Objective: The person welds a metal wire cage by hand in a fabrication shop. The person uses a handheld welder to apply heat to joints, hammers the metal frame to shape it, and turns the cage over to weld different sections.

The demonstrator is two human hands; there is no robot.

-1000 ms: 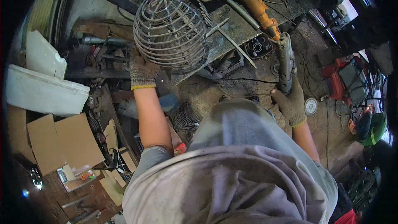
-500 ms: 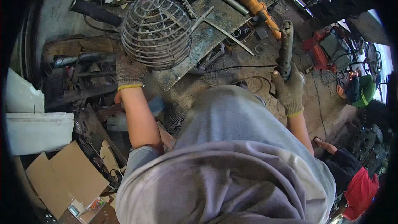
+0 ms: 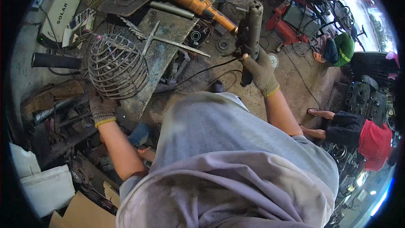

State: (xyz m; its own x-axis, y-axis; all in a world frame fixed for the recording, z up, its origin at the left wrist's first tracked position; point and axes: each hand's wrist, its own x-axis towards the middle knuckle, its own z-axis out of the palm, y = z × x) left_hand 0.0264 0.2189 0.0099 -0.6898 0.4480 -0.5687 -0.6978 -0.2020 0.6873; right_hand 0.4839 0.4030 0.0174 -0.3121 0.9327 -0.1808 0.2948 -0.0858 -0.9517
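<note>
A dome-shaped cage of bent metal rods (image 3: pixel 120 69) rests on the worn metal plate (image 3: pixel 158 57) to the front left. A faint red glow shows at its tip. My left hand (image 3: pixel 102 106), in a brown knitted glove, grips the cage's near lower rim; its fingertips are partly hidden under the rods. In front of me on the right, my gloved right hand (image 3: pixel 260 72) is closed around a dark grey cylindrical power tool (image 3: pixel 254 29). The tool is held upright, with a short rod poking out near its top. Its exact kind is unclear.
An orange angle grinder (image 3: pixel 194 4) lies beyond the plate, near a metal tube (image 3: pixel 172 9) and a T-shaped bar (image 3: pixel 175 45). Black cable (image 3: pixel 206 74) crosses the floor. Scrap metal (image 3: pixel 63 120) is piled left. A person in red (image 3: pixel 373 143) is at the right.
My view has swung to the right, so the cage and plate appear farther left and lower. The tool in my right hand has turned, showing its side rod. My left hand stays at the cage.
</note>
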